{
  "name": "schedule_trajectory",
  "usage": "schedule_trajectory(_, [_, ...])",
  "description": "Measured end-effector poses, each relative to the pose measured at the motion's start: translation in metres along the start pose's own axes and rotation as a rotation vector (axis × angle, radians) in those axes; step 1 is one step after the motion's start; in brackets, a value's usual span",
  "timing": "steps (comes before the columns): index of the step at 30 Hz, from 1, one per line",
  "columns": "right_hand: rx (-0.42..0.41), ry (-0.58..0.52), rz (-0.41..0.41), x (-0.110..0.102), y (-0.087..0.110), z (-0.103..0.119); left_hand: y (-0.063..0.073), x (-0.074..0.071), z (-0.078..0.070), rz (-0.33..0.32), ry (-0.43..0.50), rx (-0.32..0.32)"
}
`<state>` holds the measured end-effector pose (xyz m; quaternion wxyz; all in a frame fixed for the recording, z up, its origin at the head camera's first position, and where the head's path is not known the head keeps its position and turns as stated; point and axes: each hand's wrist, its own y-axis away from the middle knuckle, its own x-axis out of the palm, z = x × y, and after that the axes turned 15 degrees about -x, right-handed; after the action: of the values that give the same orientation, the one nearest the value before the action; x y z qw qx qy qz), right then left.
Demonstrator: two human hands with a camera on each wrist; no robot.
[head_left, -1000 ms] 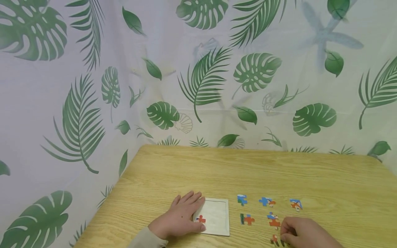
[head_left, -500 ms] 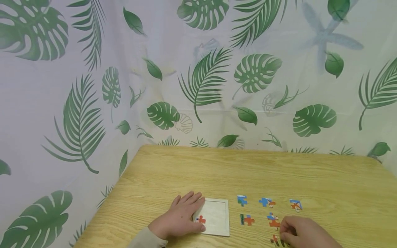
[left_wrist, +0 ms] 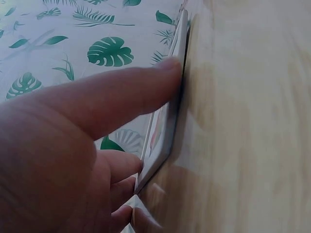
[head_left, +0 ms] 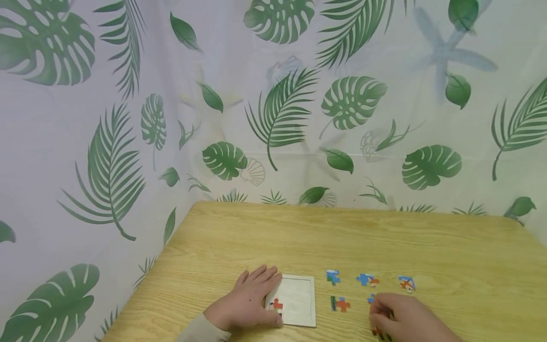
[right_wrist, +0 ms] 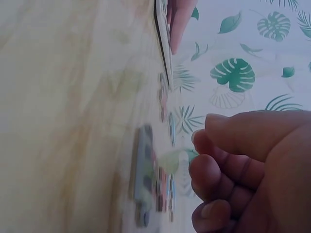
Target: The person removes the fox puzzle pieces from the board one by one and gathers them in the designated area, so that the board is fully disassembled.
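My left hand (head_left: 249,298) lies over the left side of a white square puzzle tray (head_left: 313,304), its fingers straight and thumb along the front part. Inside the tray, beside the thumb, sits a red puzzle piece (head_left: 277,304), partly covered by the hand. In the left wrist view the thumb reaches across the tray rim (left_wrist: 167,138). My right hand (head_left: 406,316) is above the nearest loose pieces at right, hiding much of them. Its fingers are loosely curled, and the right wrist view shows nothing between them. Below the fingertips lies a puzzle piece (right_wrist: 143,165).
Several other fox-picture pieces lie right of the tray: a blue-green one (head_left: 333,277), a blue-and-orange one (head_left: 367,279), a corner one (head_left: 407,283) and a red-and-green one (head_left: 340,304). The wooden table (head_left: 256,232) meets a leaf-print curtain (head_left: 299,175) behind and at left.
My right hand has shifted slightly left and now covers more of the nearest pieces. The left thumb has slid a little nearer the front, baring more of the piece in the tray.
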<state>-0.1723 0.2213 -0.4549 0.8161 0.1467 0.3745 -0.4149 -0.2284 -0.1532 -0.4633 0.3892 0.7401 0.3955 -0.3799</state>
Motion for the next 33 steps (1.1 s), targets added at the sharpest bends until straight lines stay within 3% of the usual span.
schedule_trajectory(11, [-0.054, 0.01, -0.034, 0.017, -0.036, 0.027, 0.0, 0.002, 0.004, -0.005, -0.022, 0.009])
schedule_trajectory(19, [-0.153, -0.004, -0.036, 0.035, -0.067, 0.046, -0.002, 0.002, 0.004, -0.016, -0.034, 0.018])
schedule_trajectory(33, [-0.149, -0.037, -0.013, 0.055, -0.098, 0.063, -0.003, 0.002, 0.004, -0.005, -0.012, 0.013])
